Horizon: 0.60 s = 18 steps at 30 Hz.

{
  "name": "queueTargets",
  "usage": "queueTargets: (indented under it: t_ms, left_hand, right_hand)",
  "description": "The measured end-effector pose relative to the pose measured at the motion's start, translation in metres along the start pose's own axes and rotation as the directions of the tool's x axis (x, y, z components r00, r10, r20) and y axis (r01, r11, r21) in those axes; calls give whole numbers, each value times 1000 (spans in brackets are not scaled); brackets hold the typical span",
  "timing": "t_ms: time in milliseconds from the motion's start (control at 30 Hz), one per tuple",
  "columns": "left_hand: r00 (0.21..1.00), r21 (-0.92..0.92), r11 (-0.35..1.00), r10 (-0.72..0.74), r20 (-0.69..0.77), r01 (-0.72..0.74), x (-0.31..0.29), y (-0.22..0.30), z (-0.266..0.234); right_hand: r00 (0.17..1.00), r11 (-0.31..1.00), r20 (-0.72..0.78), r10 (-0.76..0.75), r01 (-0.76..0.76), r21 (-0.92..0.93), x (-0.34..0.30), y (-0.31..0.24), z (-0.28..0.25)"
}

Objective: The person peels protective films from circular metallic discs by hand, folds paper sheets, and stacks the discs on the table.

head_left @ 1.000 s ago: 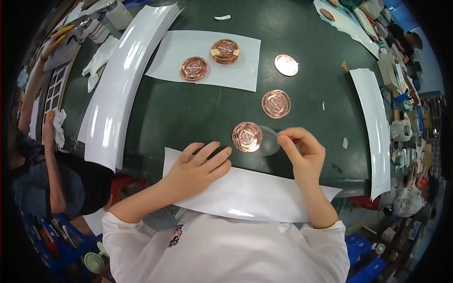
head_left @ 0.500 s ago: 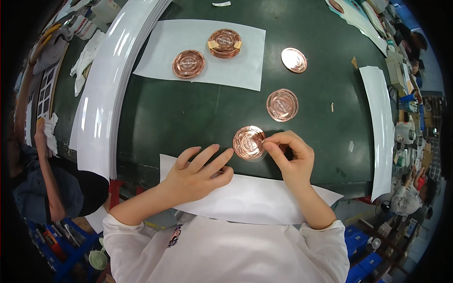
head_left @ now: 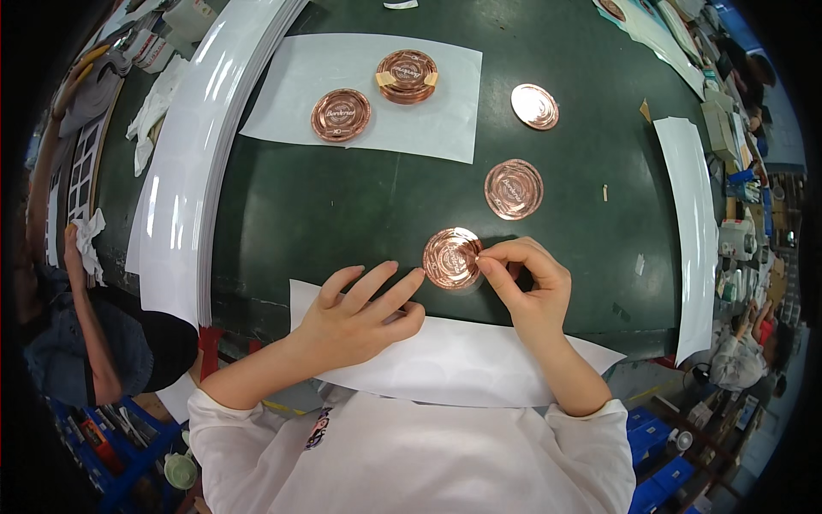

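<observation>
A shiny copper-coloured disc with raised rings and lettering lies on the green table in front of me. At its right edge, my right hand has thumb and index finger pinched together on the rim. Whether a thin film is also caught there is too small to tell. My left hand rests palm down with fingers spread, its index fingertip at the disc's left edge. Farther off to the right lie a second printed disc and a bright, plain-looking disc.
A white sheet at the far left bears a single disc and a taped stack of discs. Long white sheets are piled along the left. Another white sheet lies under my forearms. A co-worker's arm shows at far left.
My hands and the disc have hardly moved. At the far left, the co-worker's hand and white cloth have shifted slightly.
</observation>
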<state>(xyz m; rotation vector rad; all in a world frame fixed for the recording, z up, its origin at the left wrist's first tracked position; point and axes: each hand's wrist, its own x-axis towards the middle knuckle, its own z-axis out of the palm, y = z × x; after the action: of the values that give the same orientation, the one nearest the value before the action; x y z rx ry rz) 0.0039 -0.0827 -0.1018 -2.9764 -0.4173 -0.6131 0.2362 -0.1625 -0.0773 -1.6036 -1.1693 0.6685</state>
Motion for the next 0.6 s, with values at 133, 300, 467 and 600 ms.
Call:
queueTargets:
  t_ms: [133,300,467,600]
  left_hand:
    - [1000,-4,1000,-4,-4,4,-1,0,1]
    - [1000,-7,1000,-7,-11,7,-1,2,0]
    - [999,-5,1000,-30,-21,29,3,2,-3]
    - [999,-12,1000,-26,-24,26,4,1,-3]
  right_hand:
    - [1000,1000,-6,2,-2,-17,0,0,1]
    - [1000,1000,-16,-7,6,-20,-2,0,2]
    - [999,999,-20,-27,27,-30,-1,2,3]
    - [999,997,-24,-31,29,-66,0,0,4]
